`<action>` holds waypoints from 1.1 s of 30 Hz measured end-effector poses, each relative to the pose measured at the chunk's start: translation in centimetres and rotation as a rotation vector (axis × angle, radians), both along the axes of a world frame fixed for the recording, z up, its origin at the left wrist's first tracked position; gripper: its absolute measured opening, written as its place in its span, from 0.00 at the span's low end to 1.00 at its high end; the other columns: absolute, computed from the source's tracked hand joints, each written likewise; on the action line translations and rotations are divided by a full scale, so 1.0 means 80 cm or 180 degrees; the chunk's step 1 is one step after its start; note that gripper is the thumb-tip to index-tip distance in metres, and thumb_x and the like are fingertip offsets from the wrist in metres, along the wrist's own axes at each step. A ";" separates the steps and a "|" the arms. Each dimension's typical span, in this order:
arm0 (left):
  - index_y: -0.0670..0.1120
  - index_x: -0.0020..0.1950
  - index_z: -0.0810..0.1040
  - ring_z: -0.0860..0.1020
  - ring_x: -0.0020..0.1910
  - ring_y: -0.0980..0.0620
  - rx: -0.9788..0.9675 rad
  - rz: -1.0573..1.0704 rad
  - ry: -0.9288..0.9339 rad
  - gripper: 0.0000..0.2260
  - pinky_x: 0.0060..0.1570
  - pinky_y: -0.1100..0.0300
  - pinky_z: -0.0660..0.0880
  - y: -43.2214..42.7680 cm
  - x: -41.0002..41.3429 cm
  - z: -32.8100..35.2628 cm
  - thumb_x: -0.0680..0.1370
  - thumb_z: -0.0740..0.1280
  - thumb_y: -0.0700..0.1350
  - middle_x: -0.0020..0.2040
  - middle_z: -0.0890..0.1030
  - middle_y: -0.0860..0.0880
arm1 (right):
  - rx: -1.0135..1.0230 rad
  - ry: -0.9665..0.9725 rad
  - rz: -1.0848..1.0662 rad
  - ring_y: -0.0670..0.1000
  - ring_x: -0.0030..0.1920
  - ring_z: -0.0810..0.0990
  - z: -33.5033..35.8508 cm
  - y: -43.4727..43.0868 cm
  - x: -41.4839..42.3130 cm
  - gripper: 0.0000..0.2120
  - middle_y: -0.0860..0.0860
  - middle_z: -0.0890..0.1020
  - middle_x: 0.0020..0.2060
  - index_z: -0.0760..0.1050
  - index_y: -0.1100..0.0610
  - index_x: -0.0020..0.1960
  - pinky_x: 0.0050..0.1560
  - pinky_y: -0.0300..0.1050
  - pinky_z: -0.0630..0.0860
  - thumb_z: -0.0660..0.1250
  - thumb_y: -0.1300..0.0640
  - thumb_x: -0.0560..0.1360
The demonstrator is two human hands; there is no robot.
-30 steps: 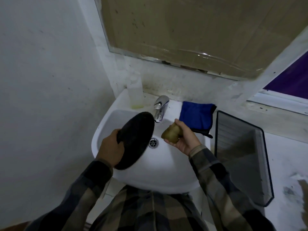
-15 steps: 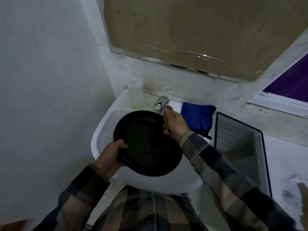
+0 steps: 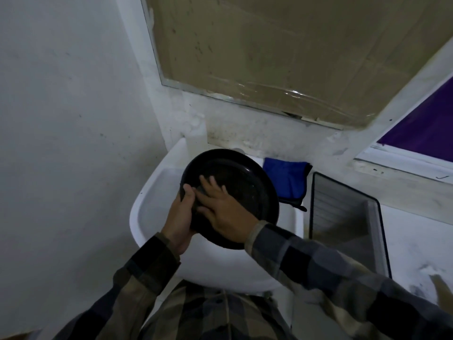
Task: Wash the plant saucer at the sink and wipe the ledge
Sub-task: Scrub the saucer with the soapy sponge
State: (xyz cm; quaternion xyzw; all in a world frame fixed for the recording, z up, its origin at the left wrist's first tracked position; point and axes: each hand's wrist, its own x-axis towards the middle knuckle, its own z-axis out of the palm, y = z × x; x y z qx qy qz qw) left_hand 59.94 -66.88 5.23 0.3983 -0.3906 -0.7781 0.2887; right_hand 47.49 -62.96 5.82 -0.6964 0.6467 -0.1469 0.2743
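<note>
**Saucer** (image 3: 245,190): black, round, shallow. Held tilted above the sink (image 3: 157,204), hollow face toward the camera, far rim up near the back wall. It hides the middle and back of the basin.

**Left hand** (image 3: 177,217): at the saucer's left rim. The fingers wrap behind the rim and the thumb lies over its front edge, gripping it. Plaid sleeve to the wrist.

**Right hand** (image 3: 225,212): laid on the saucer's inner face, left of its centre and just beside the left thumb. The fingers are straight and spread, pressing flat. A small dark patch shows under the fingertips; what it is cannot be told.

**Sink**: white, wall-mounted, directly beneath the saucer.

**Cloth** (image 3: 284,177): blue, folded, on the sink's right back corner, just beyond the saucer's right rim.

**Tray** (image 3: 343,217): dark-rimmed, ribbed, on the counter right of the sink.

**Ledge** (image 3: 404,182): pale and stained, below the window, well apart from both hands.
</note>
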 end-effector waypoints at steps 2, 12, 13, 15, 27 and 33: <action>0.54 0.73 0.65 0.76 0.63 0.49 -0.0144 0.0017 0.0000 0.25 0.55 0.51 0.77 -0.001 -0.003 -0.001 0.77 0.53 0.60 0.66 0.75 0.51 | -0.0206 0.0044 0.0073 0.58 0.76 0.42 -0.004 -0.016 -0.011 0.24 0.57 0.47 0.77 0.55 0.56 0.76 0.74 0.56 0.44 0.55 0.59 0.82; 0.56 0.72 0.65 0.76 0.61 0.47 -0.0137 0.0276 0.0014 0.23 0.44 0.56 0.81 -0.015 -0.001 -0.009 0.79 0.50 0.61 0.65 0.76 0.50 | -0.1067 0.0649 0.0044 0.65 0.49 0.82 -0.027 0.017 -0.060 0.24 0.65 0.81 0.54 0.77 0.63 0.60 0.46 0.62 0.80 0.69 0.71 0.65; 0.56 0.73 0.65 0.76 0.62 0.46 -0.0121 0.0308 -0.0021 0.24 0.44 0.53 0.81 -0.016 -0.002 -0.009 0.79 0.51 0.62 0.66 0.75 0.49 | -0.1145 0.0605 0.0165 0.64 0.45 0.83 -0.030 0.019 -0.055 0.23 0.64 0.82 0.51 0.79 0.63 0.58 0.42 0.62 0.81 0.71 0.72 0.63; 0.56 0.73 0.64 0.76 0.62 0.45 -0.0058 0.0353 -0.0047 0.25 0.46 0.50 0.80 -0.017 -0.006 -0.011 0.78 0.52 0.63 0.66 0.75 0.48 | -0.1314 0.0452 0.0389 0.62 0.40 0.84 -0.026 0.013 -0.036 0.23 0.63 0.84 0.45 0.80 0.64 0.54 0.36 0.59 0.81 0.74 0.73 0.60; 0.54 0.72 0.66 0.77 0.62 0.51 -0.0256 0.0295 0.0180 0.23 0.51 0.57 0.79 -0.036 -0.002 -0.006 0.80 0.49 0.59 0.65 0.76 0.52 | -0.0262 0.1259 -0.1321 0.63 0.52 0.78 0.029 -0.041 -0.063 0.20 0.61 0.78 0.55 0.62 0.60 0.65 0.41 0.51 0.69 0.56 0.48 0.80; 0.55 0.73 0.65 0.76 0.62 0.44 -0.0218 0.0478 0.0019 0.24 0.57 0.43 0.76 -0.057 -0.001 -0.004 0.79 0.52 0.62 0.66 0.75 0.48 | 0.0171 0.0660 -0.0037 0.62 0.46 0.79 0.029 -0.013 -0.019 0.13 0.61 0.79 0.49 0.63 0.62 0.61 0.43 0.52 0.74 0.56 0.56 0.80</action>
